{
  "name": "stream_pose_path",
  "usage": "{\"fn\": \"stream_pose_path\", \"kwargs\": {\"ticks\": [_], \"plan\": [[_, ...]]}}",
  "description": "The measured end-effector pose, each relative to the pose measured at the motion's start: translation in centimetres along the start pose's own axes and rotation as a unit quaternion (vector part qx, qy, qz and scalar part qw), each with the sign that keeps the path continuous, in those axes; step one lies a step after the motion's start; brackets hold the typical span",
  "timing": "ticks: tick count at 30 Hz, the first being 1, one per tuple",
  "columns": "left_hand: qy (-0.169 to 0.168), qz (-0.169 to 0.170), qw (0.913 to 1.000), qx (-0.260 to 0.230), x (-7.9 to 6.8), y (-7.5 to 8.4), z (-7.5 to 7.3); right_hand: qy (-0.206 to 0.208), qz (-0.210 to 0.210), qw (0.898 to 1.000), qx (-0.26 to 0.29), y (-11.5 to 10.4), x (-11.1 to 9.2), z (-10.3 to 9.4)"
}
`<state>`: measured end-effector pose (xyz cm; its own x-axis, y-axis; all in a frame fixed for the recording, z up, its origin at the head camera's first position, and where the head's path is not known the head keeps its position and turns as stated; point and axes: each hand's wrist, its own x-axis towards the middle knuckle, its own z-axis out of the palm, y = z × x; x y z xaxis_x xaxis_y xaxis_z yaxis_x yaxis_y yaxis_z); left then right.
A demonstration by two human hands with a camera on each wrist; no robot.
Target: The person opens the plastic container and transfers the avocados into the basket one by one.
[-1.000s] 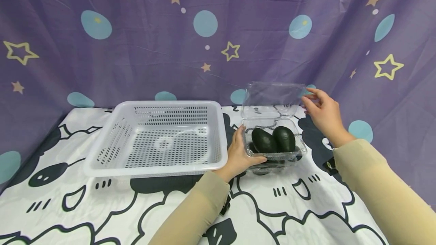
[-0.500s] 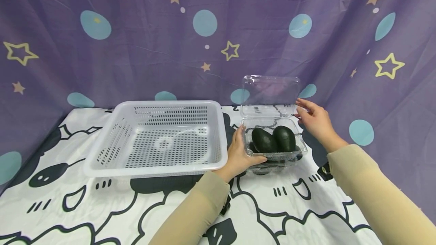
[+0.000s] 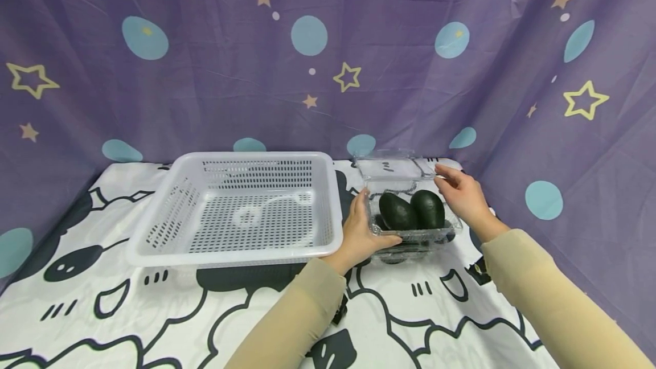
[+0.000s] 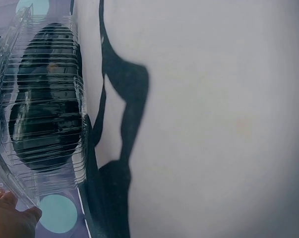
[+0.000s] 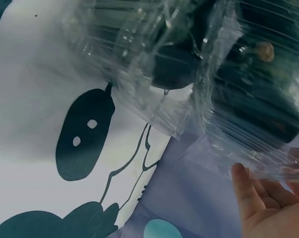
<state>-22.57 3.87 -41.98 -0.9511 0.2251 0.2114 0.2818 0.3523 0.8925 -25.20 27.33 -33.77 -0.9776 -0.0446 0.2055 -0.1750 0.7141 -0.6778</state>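
Observation:
A clear plastic clamshell box point(image 3: 430, 237) stands at the centre right in the head view, its lid point(image 3: 394, 168) folded back behind it. Two dark green avocados, a left one point(image 3: 397, 212) and a right one point(image 3: 429, 209), lie on top inside, with more dark shapes showing through the walls below. My left hand point(image 3: 359, 238) holds the box's left front corner, thumb along the front edge, fingers along the side. At the back right corner is my right hand point(image 3: 463, 193), fingers extended, fingertips right at the edge of the lid. Ribbed box walls cover the avocado point(image 4: 47, 99) in the left wrist view.
Left of the box sits a white perforated plastic basket point(image 3: 236, 257), its right side close to my left wrist. Both rest on a table with a black-and-white cartoon cloth point(image 3: 410, 329). A purple curtain point(image 3: 215, 90) with stars hangs behind the table.
The lid has tipped from upright to leaning low at the back. My right hand has moved down and left beside it. My left hand has stayed on the box corner.

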Motion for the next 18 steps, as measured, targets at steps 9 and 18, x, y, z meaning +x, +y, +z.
{"fn": "stream_pose_path", "kwargs": {"ticks": [9, 18], "plan": [[-0.002, -0.003, 1.0000, 0.001, -0.04, 0.13, -0.05, -0.012, 0.011, 0.999, -0.035, -0.10, -0.27, 0.56], [-0.025, -0.008, 0.9995, 0.018, -0.25, 0.21, -0.25, -0.011, 0.011, 0.998, -0.062, -0.33, -0.28, 0.77]]}}
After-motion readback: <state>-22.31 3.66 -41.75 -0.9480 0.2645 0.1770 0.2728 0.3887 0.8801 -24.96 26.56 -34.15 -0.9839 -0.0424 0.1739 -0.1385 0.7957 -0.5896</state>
